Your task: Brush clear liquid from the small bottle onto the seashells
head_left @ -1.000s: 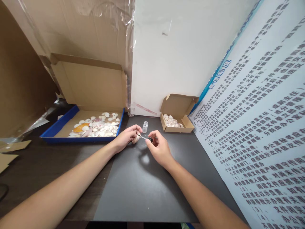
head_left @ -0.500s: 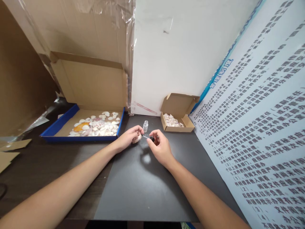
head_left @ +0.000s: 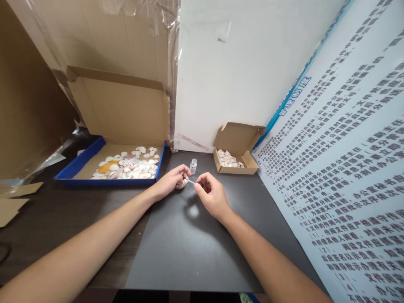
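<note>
My left hand [head_left: 169,184] is closed on a pale, ridged seashell [head_left: 182,184] just above the table; the fingers cover part of it. Opposite, my right hand [head_left: 213,196] pinches the black cap of a small applicator brush [head_left: 191,182], its thin light stem pointing left. The brush tip is at the shell's right side; whether it touches is too small to tell. Just behind the hands, a small clear bottle [head_left: 193,167] with a pale label stands upright and uncapped.
To the left lies an open blue-rimmed cardboard box [head_left: 104,182] holding many white shells and an orange one. A smaller open carton [head_left: 236,170] with shells stands back right. A white panel [head_left: 202,92] rises behind, and a printed poster [head_left: 341,181] lines the right side.
The black cap has turned slightly in my right fingers, and less of it shows. The brush stem has shifted a little at the shell. My left hand stays nearly still.
</note>
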`<state>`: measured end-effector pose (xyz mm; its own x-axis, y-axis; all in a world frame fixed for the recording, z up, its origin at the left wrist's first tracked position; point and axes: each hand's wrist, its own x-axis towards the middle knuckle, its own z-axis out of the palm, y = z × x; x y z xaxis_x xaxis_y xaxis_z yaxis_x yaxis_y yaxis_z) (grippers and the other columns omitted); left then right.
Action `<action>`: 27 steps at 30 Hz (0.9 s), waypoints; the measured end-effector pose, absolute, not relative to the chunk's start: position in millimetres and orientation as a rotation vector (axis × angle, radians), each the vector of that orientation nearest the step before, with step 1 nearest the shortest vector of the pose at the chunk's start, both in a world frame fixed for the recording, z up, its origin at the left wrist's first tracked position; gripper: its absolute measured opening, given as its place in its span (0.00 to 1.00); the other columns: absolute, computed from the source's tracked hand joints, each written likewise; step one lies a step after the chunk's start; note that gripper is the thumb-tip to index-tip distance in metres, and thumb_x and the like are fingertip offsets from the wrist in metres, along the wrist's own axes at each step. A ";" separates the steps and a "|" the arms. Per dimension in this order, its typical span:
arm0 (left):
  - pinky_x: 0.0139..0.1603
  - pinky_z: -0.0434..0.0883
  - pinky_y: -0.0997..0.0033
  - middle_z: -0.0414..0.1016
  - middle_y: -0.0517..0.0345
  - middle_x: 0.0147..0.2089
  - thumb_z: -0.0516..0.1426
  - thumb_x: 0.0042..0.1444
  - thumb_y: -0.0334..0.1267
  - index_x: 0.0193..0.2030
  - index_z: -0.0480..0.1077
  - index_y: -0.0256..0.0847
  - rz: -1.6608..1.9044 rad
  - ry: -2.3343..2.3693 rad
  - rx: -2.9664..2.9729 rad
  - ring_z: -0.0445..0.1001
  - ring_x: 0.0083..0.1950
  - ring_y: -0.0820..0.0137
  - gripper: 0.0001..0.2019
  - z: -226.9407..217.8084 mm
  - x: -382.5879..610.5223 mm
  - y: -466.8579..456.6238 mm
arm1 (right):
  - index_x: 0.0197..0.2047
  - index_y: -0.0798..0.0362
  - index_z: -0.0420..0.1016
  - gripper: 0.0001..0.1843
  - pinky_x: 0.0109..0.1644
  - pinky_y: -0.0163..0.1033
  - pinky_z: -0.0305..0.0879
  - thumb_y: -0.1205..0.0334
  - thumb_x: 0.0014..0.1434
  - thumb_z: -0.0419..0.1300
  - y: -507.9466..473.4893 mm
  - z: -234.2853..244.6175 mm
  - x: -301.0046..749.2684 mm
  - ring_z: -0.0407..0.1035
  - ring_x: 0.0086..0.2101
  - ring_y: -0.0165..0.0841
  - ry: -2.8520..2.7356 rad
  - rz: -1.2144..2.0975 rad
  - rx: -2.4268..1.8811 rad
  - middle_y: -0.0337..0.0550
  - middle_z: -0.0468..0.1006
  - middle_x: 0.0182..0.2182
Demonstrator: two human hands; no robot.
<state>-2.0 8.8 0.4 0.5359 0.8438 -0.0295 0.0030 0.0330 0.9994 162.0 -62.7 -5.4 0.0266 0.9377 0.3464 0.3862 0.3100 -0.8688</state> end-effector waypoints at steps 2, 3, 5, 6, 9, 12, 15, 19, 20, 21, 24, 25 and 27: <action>0.24 0.52 0.76 0.57 0.66 0.25 0.50 0.36 0.28 0.36 0.64 0.39 0.772 0.783 1.387 0.53 0.24 0.77 0.16 0.7 -1.4 8.3 | 0.32 0.52 0.66 0.07 0.28 0.33 0.53 0.58 0.57 0.58 -62.6 -5.1 162.3 0.56 0.24 0.27 -1.548 0.634 -1.297 0.33 0.61 0.22; 0.24 0.52 0.76 0.57 0.67 0.25 0.50 0.36 0.28 0.37 0.64 0.39 0.771 0.776 1.383 0.53 0.24 0.77 0.16 0.9 -1.1 7.9 | 0.31 0.52 0.66 0.08 0.28 0.33 0.53 0.58 0.57 0.58 -62.4 -5.0 162.6 0.56 0.24 0.27 -1.538 0.617 -1.313 0.32 0.62 0.22; 0.24 0.52 0.76 0.58 0.67 0.25 0.50 0.37 0.28 0.37 0.63 0.39 0.771 0.764 1.376 0.53 0.23 0.77 0.16 1.2 -0.7 7.3 | 0.31 0.52 0.65 0.09 0.28 0.33 0.53 0.57 0.58 0.58 -62.1 -4.9 163.0 0.56 0.23 0.27 -1.518 0.619 -1.321 0.32 0.62 0.22; 0.24 0.52 0.76 0.58 0.67 0.25 0.50 0.37 0.28 0.37 0.63 0.39 0.772 0.759 1.374 0.53 0.23 0.77 0.16 1.2 -0.5 7.1 | 0.31 0.52 0.65 0.10 0.28 0.33 0.53 0.56 0.59 0.57 -62.0 -4.9 163.0 0.56 0.23 0.27 -1.512 0.635 -1.312 0.32 0.62 0.22; 0.24 0.52 0.76 0.58 0.68 0.24 0.51 0.37 0.28 0.37 0.63 0.39 0.783 0.752 1.364 0.53 0.23 0.78 0.16 0.3 -0.5 7.3 | 0.31 0.52 0.65 0.11 0.27 0.33 0.53 0.55 0.60 0.56 -62.3 -4.7 162.8 0.56 0.22 0.27 -1.526 0.682 -1.286 0.32 0.62 0.21; 0.24 0.53 0.76 0.58 0.68 0.24 0.51 0.37 0.27 0.37 0.63 0.39 0.787 0.751 1.359 0.54 0.23 0.78 0.16 -1.4 -0.8 8.3 | 0.29 0.52 0.65 0.11 0.27 0.33 0.52 0.56 0.60 0.57 -62.3 -4.0 162.8 0.55 0.22 0.26 -1.540 0.659 -1.317 0.32 0.61 0.20; 0.24 0.53 0.76 0.59 0.68 0.24 0.51 0.38 0.28 0.38 0.62 0.40 0.779 0.746 1.365 0.54 0.23 0.77 0.16 -2.5 -0.9 8.9 | 0.29 0.52 0.65 0.11 0.27 0.33 0.52 0.56 0.59 0.57 -62.0 -3.4 163.4 0.55 0.22 0.26 -1.506 0.621 -1.348 0.32 0.60 0.20; 0.25 0.53 0.76 0.59 0.67 0.25 0.51 0.38 0.28 0.37 0.63 0.40 0.787 0.750 1.363 0.54 0.23 0.78 0.16 -1.5 -0.9 8.3 | 0.31 0.52 0.65 0.10 0.27 0.33 0.52 0.56 0.60 0.56 -62.3 -4.5 163.7 0.55 0.22 0.26 -1.545 0.680 -1.271 0.32 0.61 0.20; 0.25 0.53 0.76 0.59 0.67 0.25 0.51 0.38 0.28 0.37 0.63 0.40 0.789 0.752 1.362 0.54 0.23 0.77 0.15 -1.1 -0.8 8.1 | 0.31 0.52 0.66 0.10 0.27 0.33 0.52 0.56 0.60 0.56 -62.4 -4.9 163.7 0.55 0.22 0.27 -1.558 0.686 -1.265 0.32 0.61 0.21; 0.25 0.54 0.76 0.60 0.67 0.26 0.51 0.37 0.28 0.37 0.63 0.40 0.790 0.754 1.364 0.55 0.23 0.77 0.15 -0.7 -0.8 7.8 | 0.31 0.52 0.66 0.10 0.27 0.33 0.52 0.56 0.60 0.56 -62.5 -5.3 163.7 0.55 0.22 0.27 -1.562 0.682 -1.274 0.32 0.61 0.21; 0.25 0.54 0.76 0.59 0.67 0.24 0.51 0.37 0.28 0.36 0.63 0.40 0.787 0.765 1.378 0.55 0.23 0.77 0.15 -0.4 -0.6 7.6 | 0.30 0.52 0.65 0.10 0.28 0.33 0.53 0.56 0.60 0.56 -62.1 -5.4 163.8 0.56 0.23 0.27 -1.533 0.652 -1.326 0.32 0.61 0.21; 0.25 0.54 0.77 0.60 0.67 0.24 0.51 0.37 0.28 0.36 0.63 0.40 0.790 0.774 1.381 0.55 0.23 0.77 0.15 -0.6 -0.6 7.6 | 0.30 0.52 0.65 0.10 0.28 0.33 0.53 0.56 0.60 0.56 -61.9 -5.1 163.7 0.56 0.23 0.27 -1.526 0.657 -1.328 0.32 0.61 0.21; 0.25 0.55 0.77 0.60 0.67 0.25 0.51 0.37 0.28 0.36 0.63 0.39 0.806 0.794 1.379 0.55 0.23 0.77 0.14 -1.3 -0.7 7.9 | 0.31 0.52 0.66 0.09 0.28 0.33 0.53 0.56 0.59 0.56 -61.5 -4.5 163.4 0.56 0.23 0.27 -1.530 0.694 -1.311 0.32 0.62 0.21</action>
<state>-0.7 7.9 -1.3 0.5126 0.8585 -0.0124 -0.0244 0.0290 0.9993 163.4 -61.5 -4.5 0.0484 0.9523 0.3012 0.4006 0.2577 -0.8793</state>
